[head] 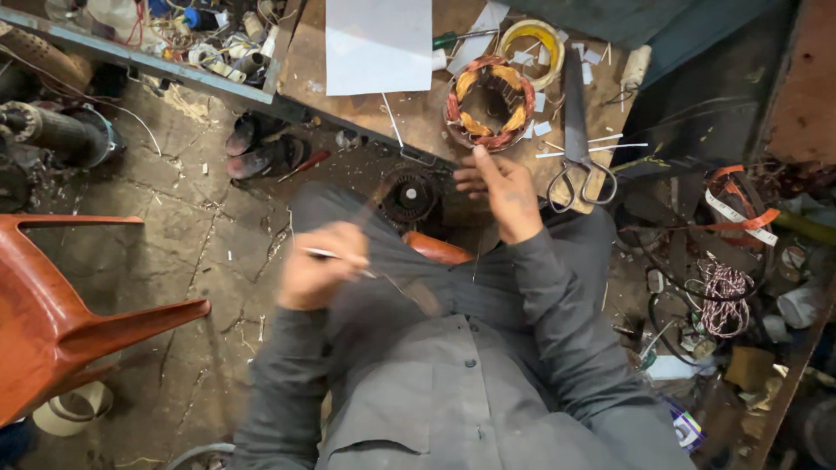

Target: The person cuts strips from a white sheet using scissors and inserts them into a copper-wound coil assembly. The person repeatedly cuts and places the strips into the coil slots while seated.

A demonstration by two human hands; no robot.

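Left hand is blurry, pinched on a thin stick; right hand, fingers loose, reaches for the copper-wound stator near the workbench front edge, beside scissors.

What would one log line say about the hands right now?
left hand: pinching thin strip, blurred | right hand: open, at bench edge near motor stator | scissors: lying on bench

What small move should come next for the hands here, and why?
Probably bring the left hand, which grips a thin pale strip, up to the copper-wound stator on the wooden board. The right hand already reaches toward the stator's near edge, apparently empty.
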